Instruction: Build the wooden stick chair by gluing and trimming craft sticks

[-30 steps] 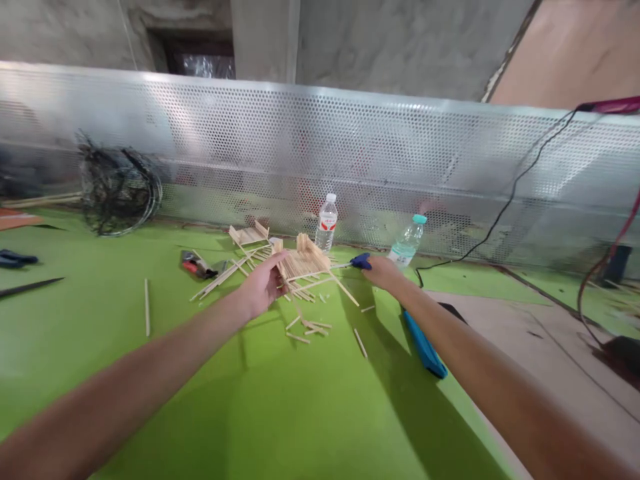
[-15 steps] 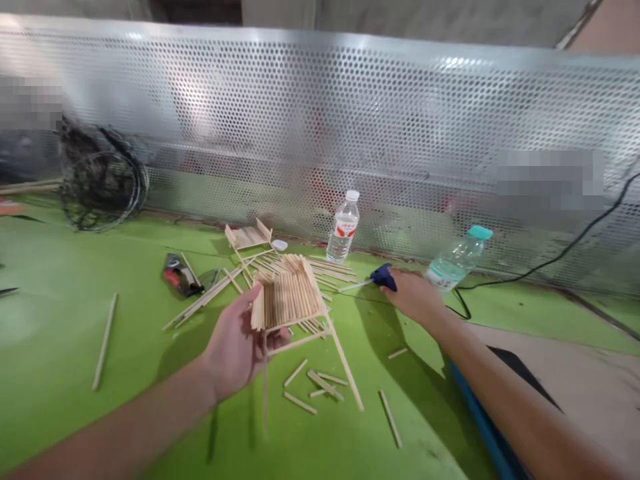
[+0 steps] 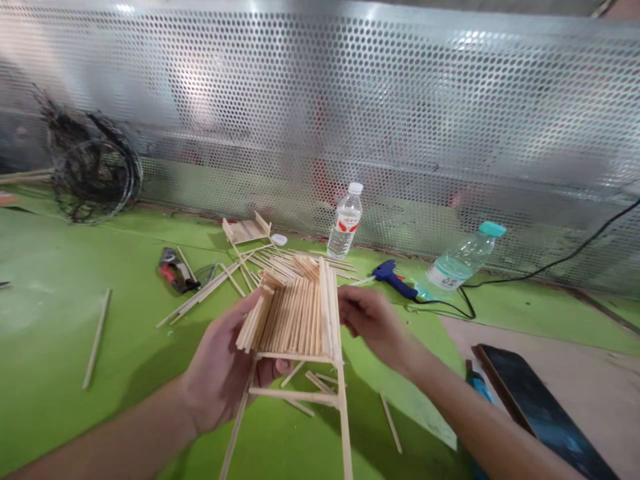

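My left hand (image 3: 223, 363) grips a small chair made of wooden sticks (image 3: 295, 317) by its left side, thumb in front and fingertips showing beneath the seat. The chair is raised and tilted towards me, its slatted seat facing up and its long legs pointing down. Close against the chair's right side is my right hand (image 3: 373, 320). Its fingers curl inward, and their tips are partly hidden by the chair, so what they hold, if anything, does not show. A blue glue gun (image 3: 395, 279) lies on the green table (image 3: 135, 373), just beyond my right hand.
Loose sticks (image 3: 280, 263) and a second small stick piece (image 3: 247, 230) lie behind the chair. Red-handled cutters (image 3: 175, 270) rest to the left. Two bottles, one clear (image 3: 345, 223), one green-capped (image 3: 455, 263), stand before a perforated metal panel (image 3: 280, 133). A phone (image 3: 540, 407) lies right.
My right hand has let go of the glue gun and come left to the chair's side. The chair has moved nearer to me and turned a little. The view has tilted down.
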A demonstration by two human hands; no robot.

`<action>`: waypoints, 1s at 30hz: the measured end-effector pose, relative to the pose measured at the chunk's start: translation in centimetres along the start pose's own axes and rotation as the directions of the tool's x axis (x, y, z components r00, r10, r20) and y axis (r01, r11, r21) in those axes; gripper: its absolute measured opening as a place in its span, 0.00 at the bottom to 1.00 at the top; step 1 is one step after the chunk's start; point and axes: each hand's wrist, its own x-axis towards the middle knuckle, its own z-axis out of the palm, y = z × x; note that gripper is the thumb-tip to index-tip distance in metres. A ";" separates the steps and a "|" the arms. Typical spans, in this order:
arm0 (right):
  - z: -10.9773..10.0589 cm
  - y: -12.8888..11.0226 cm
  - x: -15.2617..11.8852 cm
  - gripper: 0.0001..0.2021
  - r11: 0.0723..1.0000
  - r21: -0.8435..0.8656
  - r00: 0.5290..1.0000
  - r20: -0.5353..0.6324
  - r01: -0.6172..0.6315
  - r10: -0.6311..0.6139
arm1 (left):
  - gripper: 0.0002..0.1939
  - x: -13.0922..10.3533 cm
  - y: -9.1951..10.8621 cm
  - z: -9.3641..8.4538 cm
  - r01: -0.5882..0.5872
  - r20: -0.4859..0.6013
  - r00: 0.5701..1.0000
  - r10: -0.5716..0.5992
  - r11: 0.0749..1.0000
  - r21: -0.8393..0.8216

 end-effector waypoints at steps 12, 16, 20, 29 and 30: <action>-0.9 -2.2 -1.1 0.12 0.937 -0.350 0.985 0.159 -0.003 0.062 | 0.21 1.4 0.5 -1.1 -0.114 -0.055 0.993 0.109 0.988 -0.108; 1.2 -1.7 -2.1 0.07 0.799 -0.542 0.908 0.420 0.260 -0.011 | 0.20 1.3 0.2 -1.4 -0.140 -0.043 0.990 0.136 0.985 -0.105; 2.1 -0.3 -2.2 0.08 0.805 -0.522 0.892 0.451 0.281 -0.019 | 0.20 1.6 0.3 -1.7 -0.134 -0.080 0.988 0.129 0.989 -0.064; -3.2 1.2 0.6 0.10 0.766 -0.637 0.991 0.136 0.085 0.004 | 0.22 1.6 0.6 -1.4 -0.146 -0.158 0.978 0.139 0.989 -0.034; -3.5 1.9 0.8 0.10 0.759 -0.647 0.991 0.134 0.075 0.017 | 0.22 1.7 0.6 -1.4 -0.143 -0.162 0.977 0.136 0.989 -0.028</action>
